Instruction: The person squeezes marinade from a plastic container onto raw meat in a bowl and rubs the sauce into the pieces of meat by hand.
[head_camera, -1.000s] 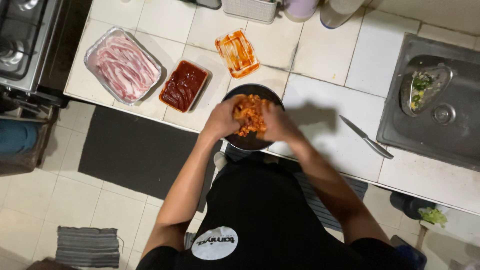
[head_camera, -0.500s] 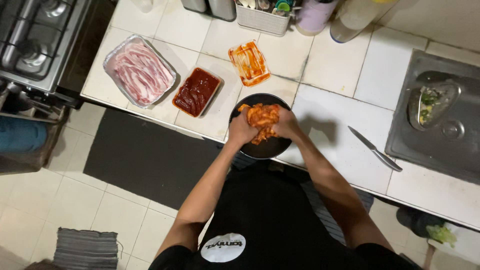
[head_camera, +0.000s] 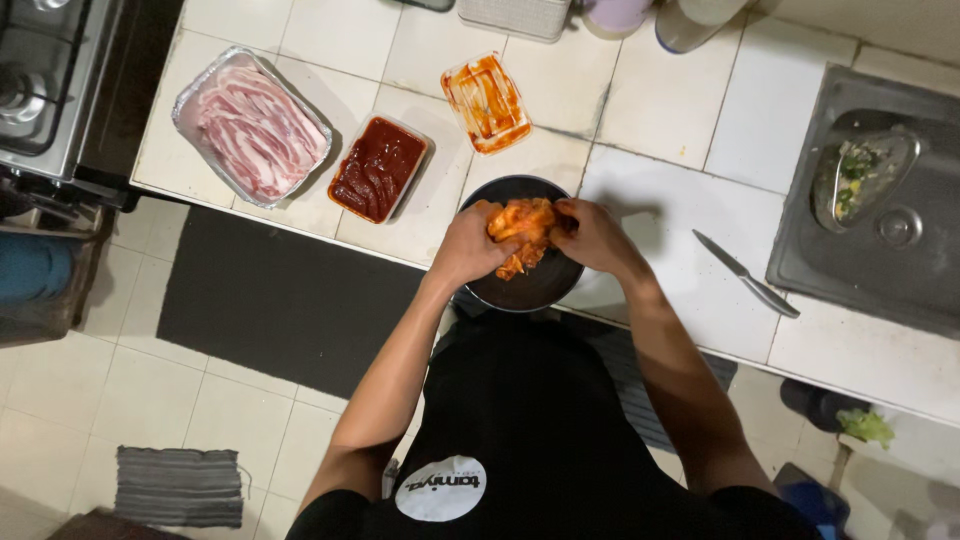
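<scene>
Head view: left hand (head_camera: 468, 245) and right hand (head_camera: 597, 237) both squeeze an orange, sauce-coated lump of meat (head_camera: 523, 232) over the round black bowl (head_camera: 520, 288) on the white tiled table (head_camera: 660, 120); coating looks mostly done, mixing unfinished.

Orange sauce-coated meat (head_camera: 522, 232) bunched in a lump above the dark round bowl (head_camera: 520, 285) at the counter edge

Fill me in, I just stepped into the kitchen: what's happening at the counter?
A person stands at the white tiled counter, both hands on an orange, sauce-coated lump of food held over a round black bowl. The left hand and right hand grip it from either side. Beside the bowl sit a tub of dark red sauce, a foil tray of raw sliced meat, a sauce-smeared lid and a steel knife.
</scene>
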